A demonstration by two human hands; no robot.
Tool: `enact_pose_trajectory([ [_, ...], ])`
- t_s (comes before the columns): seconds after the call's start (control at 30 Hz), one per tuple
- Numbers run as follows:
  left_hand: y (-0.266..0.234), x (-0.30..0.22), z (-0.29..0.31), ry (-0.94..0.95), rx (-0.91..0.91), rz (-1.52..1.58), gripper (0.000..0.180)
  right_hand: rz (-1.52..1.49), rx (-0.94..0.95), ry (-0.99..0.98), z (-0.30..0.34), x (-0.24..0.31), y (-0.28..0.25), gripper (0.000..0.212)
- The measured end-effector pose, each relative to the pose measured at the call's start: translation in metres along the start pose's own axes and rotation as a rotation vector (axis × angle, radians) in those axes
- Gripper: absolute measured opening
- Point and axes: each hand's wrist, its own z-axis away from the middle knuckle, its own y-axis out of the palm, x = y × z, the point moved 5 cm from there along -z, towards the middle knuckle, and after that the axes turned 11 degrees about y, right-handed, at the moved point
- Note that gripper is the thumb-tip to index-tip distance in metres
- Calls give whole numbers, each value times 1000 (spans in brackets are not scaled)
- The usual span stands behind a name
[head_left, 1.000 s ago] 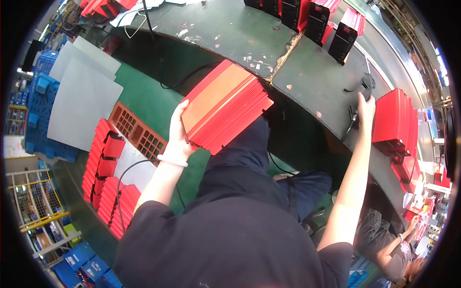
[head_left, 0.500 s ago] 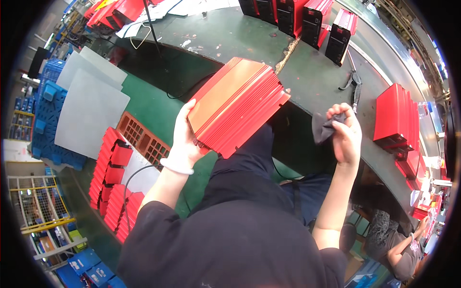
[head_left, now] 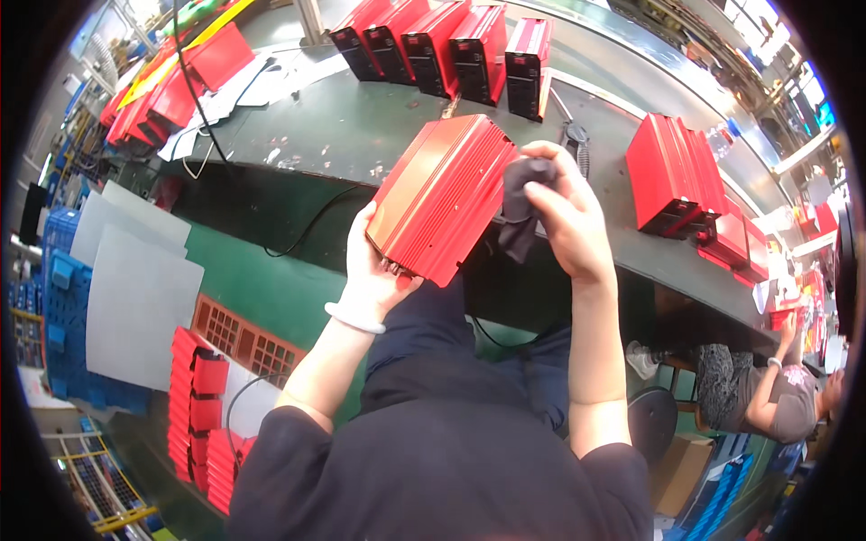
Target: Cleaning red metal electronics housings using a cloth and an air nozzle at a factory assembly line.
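My left hand (head_left: 374, 270) grips a red ribbed metal case (head_left: 442, 198) by its lower left end, holding it tilted in front of the bench edge. Small metal fittings show at that end, beside my fingers. Pinched in my right hand (head_left: 573, 212) is a dark grey cloth (head_left: 523, 207), bunched at the top and hanging down. It is right beside the case's right end; whether it touches the case I cannot tell.
Several red cases with black end panels (head_left: 433, 50) stand along the dark bench (head_left: 316, 126). An air blow gun (head_left: 575, 140) lies behind my right hand. More red cases (head_left: 672, 176) stand at right, others (head_left: 194, 406) at lower left. A co-worker (head_left: 776, 397) sits at far right.
My right hand with the cloth has come leftward, close to the case. The case is still in my left hand. The whole view has shifted, the bench items now lying further left.
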Motion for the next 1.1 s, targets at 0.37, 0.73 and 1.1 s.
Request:
enact_pose_trajectory([
  [0.37, 14, 7, -2, 0, 7, -13, 48, 930, -191, -571, 1, 16, 18, 25],
  [0.73, 21, 7, -3, 25, 9, -52, 47, 1500, -42, -915, 20, 25, 37, 19],
  [1.1, 16, 13, -5, 2, 14, -58, 47, 754, 498, -314, 67, -6, 58, 26],
])
